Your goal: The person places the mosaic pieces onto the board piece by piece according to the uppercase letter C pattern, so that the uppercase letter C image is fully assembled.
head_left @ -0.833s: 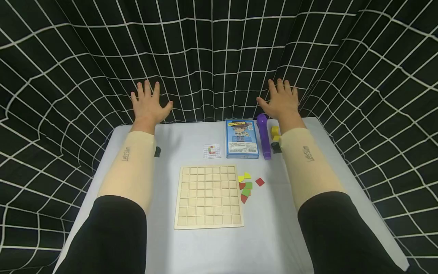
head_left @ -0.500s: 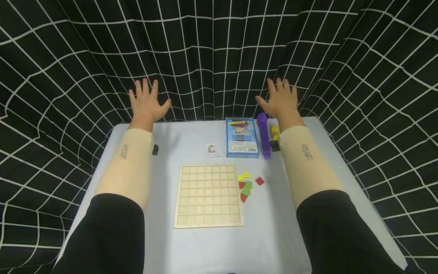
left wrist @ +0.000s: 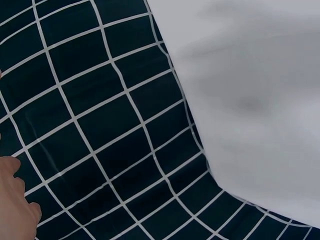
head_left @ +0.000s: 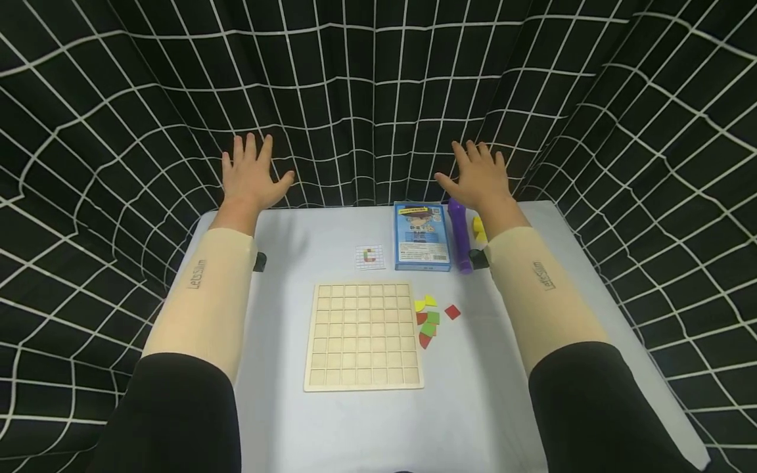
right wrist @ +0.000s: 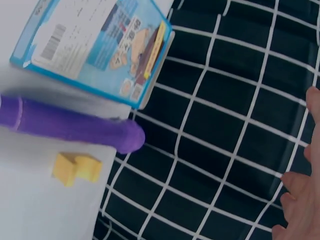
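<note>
Left hand (head_left: 248, 182) and right hand (head_left: 480, 179) are splayed wide, and near the right one a long purple round-ended stick (head_left: 459, 236) lies just beside a blue rectangular printed box (head_left: 422, 253) on the white desk (head_left: 367, 427)!

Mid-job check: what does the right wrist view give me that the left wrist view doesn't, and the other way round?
Only the right wrist view: the blue box, the purple stick with a rounded end, an angular yellow shape, and the right hand, cut off by the frame.

Only the left wrist view: the left hand, also cut off.

Both: white table surface and dark cloth with white grid lines.
</note>
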`<state>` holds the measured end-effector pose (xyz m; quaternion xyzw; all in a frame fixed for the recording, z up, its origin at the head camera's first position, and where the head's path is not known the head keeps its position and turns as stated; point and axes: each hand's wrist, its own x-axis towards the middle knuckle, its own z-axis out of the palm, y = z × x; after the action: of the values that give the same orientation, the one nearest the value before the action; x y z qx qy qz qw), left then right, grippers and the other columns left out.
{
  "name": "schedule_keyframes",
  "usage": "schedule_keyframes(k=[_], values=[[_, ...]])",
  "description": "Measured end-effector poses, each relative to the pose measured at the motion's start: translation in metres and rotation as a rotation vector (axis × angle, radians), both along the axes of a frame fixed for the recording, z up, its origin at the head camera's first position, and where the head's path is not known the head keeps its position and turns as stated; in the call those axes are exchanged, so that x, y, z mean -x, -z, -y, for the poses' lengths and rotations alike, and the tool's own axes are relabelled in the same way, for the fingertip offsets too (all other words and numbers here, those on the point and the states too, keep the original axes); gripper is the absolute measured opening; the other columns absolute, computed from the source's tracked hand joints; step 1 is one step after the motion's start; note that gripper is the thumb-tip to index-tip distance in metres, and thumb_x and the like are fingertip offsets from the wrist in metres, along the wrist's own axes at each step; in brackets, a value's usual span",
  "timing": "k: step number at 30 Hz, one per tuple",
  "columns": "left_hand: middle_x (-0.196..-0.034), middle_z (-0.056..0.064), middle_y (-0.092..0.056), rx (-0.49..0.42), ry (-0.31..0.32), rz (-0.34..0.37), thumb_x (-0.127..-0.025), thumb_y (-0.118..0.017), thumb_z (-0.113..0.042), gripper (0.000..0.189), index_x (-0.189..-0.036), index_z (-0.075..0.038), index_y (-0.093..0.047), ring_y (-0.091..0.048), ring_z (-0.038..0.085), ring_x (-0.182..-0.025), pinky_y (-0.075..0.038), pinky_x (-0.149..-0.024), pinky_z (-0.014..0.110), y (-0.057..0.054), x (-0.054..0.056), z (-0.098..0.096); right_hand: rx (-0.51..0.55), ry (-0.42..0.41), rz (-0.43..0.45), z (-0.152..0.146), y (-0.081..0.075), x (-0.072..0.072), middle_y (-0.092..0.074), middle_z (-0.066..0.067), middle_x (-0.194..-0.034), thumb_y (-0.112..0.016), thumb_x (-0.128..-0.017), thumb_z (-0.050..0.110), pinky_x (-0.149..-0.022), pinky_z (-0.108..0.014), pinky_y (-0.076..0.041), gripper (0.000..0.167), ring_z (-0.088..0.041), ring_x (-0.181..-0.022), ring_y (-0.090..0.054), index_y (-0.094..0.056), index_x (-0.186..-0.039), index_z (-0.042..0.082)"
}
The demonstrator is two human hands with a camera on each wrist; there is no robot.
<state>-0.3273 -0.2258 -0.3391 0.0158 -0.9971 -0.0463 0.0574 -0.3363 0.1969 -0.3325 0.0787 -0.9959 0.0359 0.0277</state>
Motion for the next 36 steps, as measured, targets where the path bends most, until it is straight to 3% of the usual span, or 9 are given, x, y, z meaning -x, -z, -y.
schedule_keyframes(k=[9,20,29,36], values=[[-0.17,0.016,0.004,-0.022,0.1,-0.069,-0.1,-0.043,-0.059,0.088,-0.166,-0.018,-0.003,0.011,0.034,-0.155,0.007,-0.12,0.052,-0.001,-0.015,-0.003,0.088,-0.086,-0.075,0.005,0.008,-0.01,-0.016,-0.018,-0.168,-0.045,-0.102,0.062,-0.12,-0.059,0.001,0.086,-0.038,-0.155,-0.006,-0.012,-0.166,0.016],[-0.17,0.015,-0.01,-0.1,0.194,-0.196,-0.098,-0.048,-0.053,0.085,-0.166,-0.014,-0.015,0.005,0.03,-0.156,0.0,-0.122,0.049,0.004,-0.038,-0.009,0.155,-0.156,-0.132,0.005,0.031,-0.029,-0.023,-0.016,-0.167,-0.052,-0.1,0.059,-0.121,-0.056,-0.001,0.085,-0.036,-0.155,-0.012,-0.018,-0.166,0.017],[-0.165,0.015,-0.03,-0.26,0.267,-0.3,-0.096,-0.057,-0.046,0.08,-0.163,-0.014,-0.029,-0.015,0.031,-0.155,-0.018,-0.119,0.058,0.02,-0.068,-0.008,0.165,-0.194,-0.144,0.015,0.051,-0.051,-0.026,-0.014,-0.166,-0.055,-0.099,0.058,-0.121,-0.056,-0.005,0.086,-0.034,-0.155,-0.014,-0.022,-0.165,0.016],[-0.158,0.014,-0.042,-0.343,0.375,-0.363,-0.093,-0.065,-0.038,0.077,-0.16,-0.012,-0.037,-0.036,0.035,-0.145,-0.032,-0.113,0.057,0.035,-0.091,-0.01,0.244,-0.251,-0.167,0.024,0.067,-0.073,-0.034,-0.013,-0.163,-0.061,-0.097,0.055,-0.12,-0.058,-0.011,0.083,-0.034,-0.153,-0.022,-0.029,-0.163,0.015]])
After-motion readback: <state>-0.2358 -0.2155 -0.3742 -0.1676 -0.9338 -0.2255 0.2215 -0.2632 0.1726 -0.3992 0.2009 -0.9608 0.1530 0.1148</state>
